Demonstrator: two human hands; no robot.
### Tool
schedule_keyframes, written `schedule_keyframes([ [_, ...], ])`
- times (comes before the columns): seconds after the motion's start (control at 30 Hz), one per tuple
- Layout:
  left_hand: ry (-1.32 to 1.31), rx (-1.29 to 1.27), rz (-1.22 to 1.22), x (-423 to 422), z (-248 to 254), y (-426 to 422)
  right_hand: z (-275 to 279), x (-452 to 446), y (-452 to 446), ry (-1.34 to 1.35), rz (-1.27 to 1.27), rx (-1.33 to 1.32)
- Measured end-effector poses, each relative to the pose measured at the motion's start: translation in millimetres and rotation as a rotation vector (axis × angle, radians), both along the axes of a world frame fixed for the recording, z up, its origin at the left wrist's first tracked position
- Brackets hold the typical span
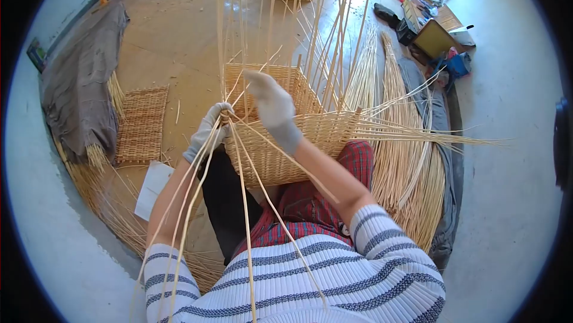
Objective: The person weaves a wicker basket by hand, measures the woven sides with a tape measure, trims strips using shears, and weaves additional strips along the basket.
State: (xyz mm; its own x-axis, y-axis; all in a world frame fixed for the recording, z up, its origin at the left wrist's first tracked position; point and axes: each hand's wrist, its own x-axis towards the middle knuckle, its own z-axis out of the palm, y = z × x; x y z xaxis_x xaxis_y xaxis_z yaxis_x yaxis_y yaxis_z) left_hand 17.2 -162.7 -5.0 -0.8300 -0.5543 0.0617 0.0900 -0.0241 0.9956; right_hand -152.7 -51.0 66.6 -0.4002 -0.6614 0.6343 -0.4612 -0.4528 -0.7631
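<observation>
Hand positions: left hand [210,131] grips wicker strands [245,204] at the near left corner of the basket [322,141]; right hand [271,101] is above the basket, its grip indeterminate. Upright stakes [221,31] obstruct the far edge. Floor [191,36] extends far left. Woven panel [142,123] lies left; wicker bundles [406,174] lie right.

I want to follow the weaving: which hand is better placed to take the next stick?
Probably the right hand: it is over the basket, apparently free, while the left hand holds sticks at the basket's corner.
</observation>
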Motion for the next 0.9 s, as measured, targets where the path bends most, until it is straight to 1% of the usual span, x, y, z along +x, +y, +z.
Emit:
schedule_keyframes([
  [0.07,-0.004,-0.037,0.05,1,-2,9,32,9,-42,0.616,-0.401,0.323],
  [0.1,-0.006,-0.116,0.09,0,-2,11,43,12,-40,0.613,-0.399,0.319],
  [0.13,0.0,-0.199,0.133,-3,-2,8,56,12,-38,0.409,-0.319,0.35],
  [0.17,0.011,-0.199,0.13,-4,-11,3,61,9,-33,0.21,-0.236,0.39],
  [0.2,0.01,-0.183,0.134,-4,-14,10,23,-10,-23,-0.164,0.167,-0.012],
  [0.23,0.031,-0.157,0.26,-4,-14,17,-25,-34,-10,-0.54,0.562,-0.421],
  [0.27,0.053,-0.133,0.39,-6,-11,24,-51,-34,22,-0.452,0.268,-0.213],
  [0.3,0.017,-0.24,0.582,-2,-6,43,-70,-26,60,-0.349,-0.025,-0.01],
  [0.33,0.102,-0.444,0.821,-6,-28,52,-77,-25,84,-0.497,-0.057,0.121],
  [0.37,0.088,-0.249,0.804,-11,-49,64,-80,-27,99,-0.646,-0.096,0.255],
  [0.4,0.066,-0.05,0.786,-14,-64,80,-77,-32,102,-0.641,-0.103,0.268],
  [0.43,0.117,-0.288,0.672,-22,-21,111,-70,-39,100,-0.483,-0.205,0.39],
  [0.47,-0.016,-0.604,0.574,-28,1,124,-59,-44,95,-0.32,-0.3,0.506],
  [0.5,-0.127,-0.797,0.544,-37,20,130,-38,-40,83,-0.356,-0.271,0.511],
  [0.53,-0.238,-0.994,0.508,-47,32,128,-22,-40,68,0.121,-0.394,0.399],
  [0.57,-0.233,-0.994,0.513,-55,30,124,-8,-43,52,0.596,-0.507,0.267],
  [0.63,-0.541,-1.055,0.395,-59,17,123,4,-56,17,0.658,-0.487,0.441],
  [0.67,-0.542,-1.034,0.399,-59,14,124,0,-65,27,0.67,-0.476,0.454],
  [0.73,-0.603,-1.187,0.379,-57,18,121,-12,-95,48,-0.16,0.061,-0.027],
  [0.77,-0.556,-1.334,0.444,-57,15,122,-34,-107,70,-0.091,-0.071,-0.201],
  [0.8,-0.55,-1.329,0.453,-62,18,124,-69,-107,96,-0.344,-0.14,-0.066],
  [0.83,-0.445,-1.366,0.482,-71,25,125,-89,-111,111,-0.59,-0.21,0.064],
  [0.87,-0.34,-1.397,0.496,-79,31,130,-86,-118,112,-0.582,-0.218,0.064],
  [0.9,-0.22,-1.399,0.479,-94,38,136,-81,-123,113,-0.34,-0.322,0.081],
])
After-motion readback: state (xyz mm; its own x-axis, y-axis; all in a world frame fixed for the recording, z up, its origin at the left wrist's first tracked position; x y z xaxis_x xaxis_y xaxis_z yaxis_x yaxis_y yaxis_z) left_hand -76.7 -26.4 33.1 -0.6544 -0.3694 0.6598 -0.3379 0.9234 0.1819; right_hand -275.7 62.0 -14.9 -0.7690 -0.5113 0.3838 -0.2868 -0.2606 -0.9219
